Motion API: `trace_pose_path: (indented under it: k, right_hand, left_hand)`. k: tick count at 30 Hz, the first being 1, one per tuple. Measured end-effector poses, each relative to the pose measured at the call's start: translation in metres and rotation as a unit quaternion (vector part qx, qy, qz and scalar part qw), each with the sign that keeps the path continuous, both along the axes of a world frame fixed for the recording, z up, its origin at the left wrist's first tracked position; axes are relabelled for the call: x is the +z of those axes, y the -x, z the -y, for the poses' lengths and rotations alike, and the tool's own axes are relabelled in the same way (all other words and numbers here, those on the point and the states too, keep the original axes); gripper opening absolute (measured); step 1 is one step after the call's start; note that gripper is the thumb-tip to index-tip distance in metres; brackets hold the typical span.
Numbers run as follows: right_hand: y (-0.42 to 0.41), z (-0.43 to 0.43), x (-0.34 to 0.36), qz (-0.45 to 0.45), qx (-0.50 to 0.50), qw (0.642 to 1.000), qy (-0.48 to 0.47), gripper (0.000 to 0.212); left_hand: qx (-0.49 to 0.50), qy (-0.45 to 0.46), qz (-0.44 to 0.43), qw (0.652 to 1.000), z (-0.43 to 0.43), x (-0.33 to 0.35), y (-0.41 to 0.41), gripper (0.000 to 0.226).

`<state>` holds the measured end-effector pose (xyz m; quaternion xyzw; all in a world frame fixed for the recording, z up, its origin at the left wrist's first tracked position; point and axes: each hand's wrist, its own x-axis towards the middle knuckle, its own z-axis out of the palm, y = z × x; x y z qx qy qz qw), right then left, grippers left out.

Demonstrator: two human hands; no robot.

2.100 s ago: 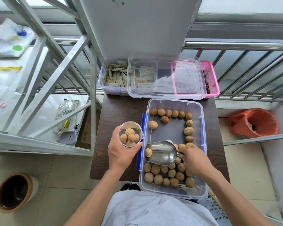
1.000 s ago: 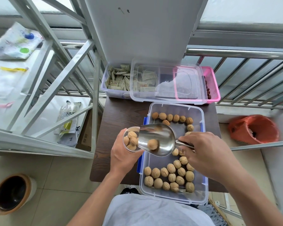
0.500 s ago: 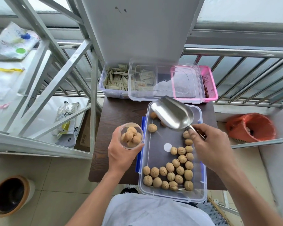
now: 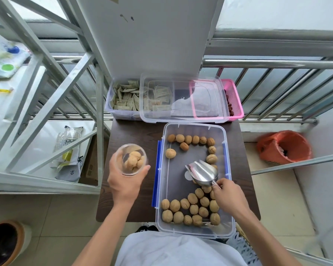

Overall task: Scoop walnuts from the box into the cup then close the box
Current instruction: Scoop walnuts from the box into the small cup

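Observation:
A clear plastic box (image 4: 162, 217) with blue side clips stands open on a small dark table (image 4: 129, 135). Walnuts (image 4: 188, 208) lie along its far, right and near sides. My left hand (image 4: 123, 183) holds a clear cup (image 4: 131, 159) with several walnuts in it, left of the box. My right hand (image 4: 229, 196) grips the handle of a metal scoop (image 4: 202, 172), which is lowered into the box's right side with its mouth pointing far-left and looks empty. The box's clear lid (image 4: 181, 98) lies across two containers behind the box.
Behind the box sit a clear tub of sachets (image 4: 123, 98) and a pink basket (image 4: 233, 98) with dark red fruit. Metal railings run behind and to the left. An orange bin (image 4: 284, 146) stands on the floor at right, a brown pot (image 4: 4, 242) at lower left.
The scoop tipped a walnut into the cup, swung up over the box's far end, and has now come down into the box's right side. The cup has moved slightly left.

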<state>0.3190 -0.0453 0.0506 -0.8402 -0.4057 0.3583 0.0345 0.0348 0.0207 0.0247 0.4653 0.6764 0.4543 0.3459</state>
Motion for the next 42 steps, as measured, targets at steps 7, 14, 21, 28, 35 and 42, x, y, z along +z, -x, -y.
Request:
trace_pose_path:
  k: [7, 14, 21, 28, 35, 42]
  right_hand:
    - [0.002, 0.0, -0.006, -0.019, 0.011, 1.0, 0.001, 0.016]
    - [0.005, -0.01, -0.02, -0.025, 0.026, 0.999, 0.005, 0.023]
    - [0.003, -0.033, -0.025, -0.03, 0.04, 0.999, -0.012, 0.032]
    - [0.009, -0.055, -0.036, -0.014, 0.047, 0.999, -0.021, 0.033]
    - [0.015, -0.068, -0.047, -0.016, 0.035, 0.999, -0.034, 0.033]
    - [0.014, -0.082, -0.057, -0.045, 0.031, 0.998, -0.023, 0.031]
  left_hand:
    - [-0.129, -0.031, -0.101, 0.986, 0.012, 0.007, -0.008, 0.096]
    - [-0.1, -0.019, -0.098, 0.99, -0.002, 0.012, -0.008, 0.091]
    - [-0.112, 0.006, -0.084, 0.99, -0.002, 0.011, -0.01, 0.089]
    - [-0.1, 0.015, -0.059, 0.993, -0.001, 0.009, -0.012, 0.089]
    - [-0.104, 0.017, -0.058, 0.993, 0.001, 0.011, -0.011, 0.088]
    - [-0.101, 0.018, -0.064, 0.993, 0.001, 0.01, -0.008, 0.087]
